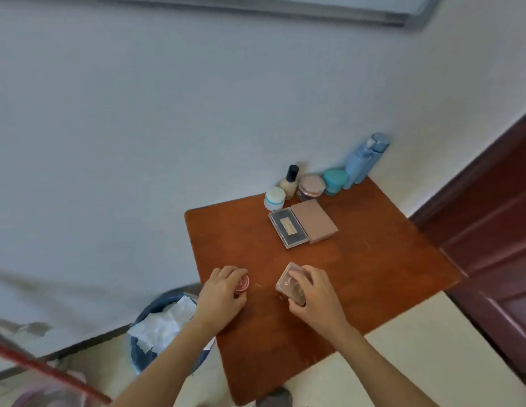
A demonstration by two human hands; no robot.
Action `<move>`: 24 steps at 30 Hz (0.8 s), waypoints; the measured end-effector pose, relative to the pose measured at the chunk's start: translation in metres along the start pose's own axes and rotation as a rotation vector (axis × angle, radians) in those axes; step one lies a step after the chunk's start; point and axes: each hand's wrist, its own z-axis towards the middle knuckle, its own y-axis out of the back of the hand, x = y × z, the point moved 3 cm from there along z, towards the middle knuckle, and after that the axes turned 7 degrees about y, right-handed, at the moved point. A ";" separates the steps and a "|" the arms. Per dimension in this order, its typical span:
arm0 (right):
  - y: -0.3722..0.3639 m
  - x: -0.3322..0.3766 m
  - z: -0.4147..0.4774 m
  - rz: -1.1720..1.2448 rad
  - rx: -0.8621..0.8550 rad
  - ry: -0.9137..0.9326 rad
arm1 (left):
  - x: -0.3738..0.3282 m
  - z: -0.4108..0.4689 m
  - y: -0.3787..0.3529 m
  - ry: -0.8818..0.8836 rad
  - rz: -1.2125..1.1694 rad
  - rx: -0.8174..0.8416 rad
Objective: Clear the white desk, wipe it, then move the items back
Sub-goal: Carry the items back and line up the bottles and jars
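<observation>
**Items gathered on the side table**

The left hand (223,295) curls round a red tin (242,284) and the right hand (314,298) grips a clear case (288,282), both low over the near part of the brown table (373,274). Jars (310,186), bottles (361,163) and two flat cases (303,224) sit toward its far edge. The white desk is out of view, so whether it is wiped cannot be told; these two are either being set down or fetched back.
</observation>
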 end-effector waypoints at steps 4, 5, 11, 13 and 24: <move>-0.008 0.019 -0.065 -0.012 -0.037 -0.196 | -0.011 -0.013 0.004 -0.249 0.044 0.156; -0.007 0.025 -0.081 -0.014 -0.060 -0.236 | -0.016 -0.018 0.003 -0.302 0.056 0.195; 0.011 0.052 -0.188 -0.017 -0.260 -0.530 | -0.070 -0.062 -0.017 -0.548 0.026 0.396; 0.021 0.058 -0.225 -0.054 -0.311 -0.606 | -0.095 -0.082 -0.027 -0.673 0.003 0.409; 0.033 0.147 -0.512 -0.153 -0.589 -1.107 | -0.213 -0.303 -0.090 -1.141 0.016 0.618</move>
